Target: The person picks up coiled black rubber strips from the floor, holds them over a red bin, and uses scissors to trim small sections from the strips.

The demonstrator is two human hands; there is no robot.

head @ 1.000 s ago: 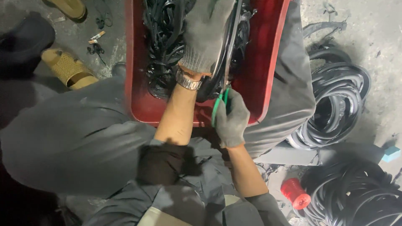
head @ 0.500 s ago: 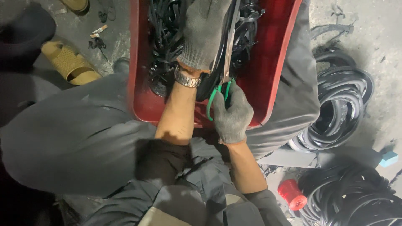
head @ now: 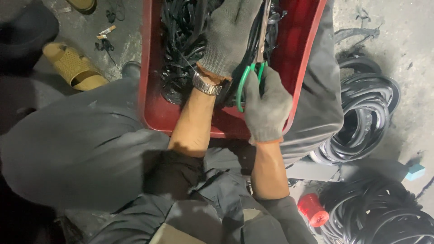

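Scissors (head: 251, 77), green-handled, sit over the near edge of the red tub (head: 149, 68); right hand (head: 266, 108) fingers closed through the loops, left hand (head: 230, 36) clamped on black rubber strips (head: 181, 45). Judgement: keep strip taut, blades square. Grey concrete floor (head: 393, 40) with rubber coils (head: 361, 117), sandal (head: 74, 68).

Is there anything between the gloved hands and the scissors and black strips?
Nothing visible. The right hand grips the green-handled scissors directly, and the left hand rests on the black strips in the red tray.
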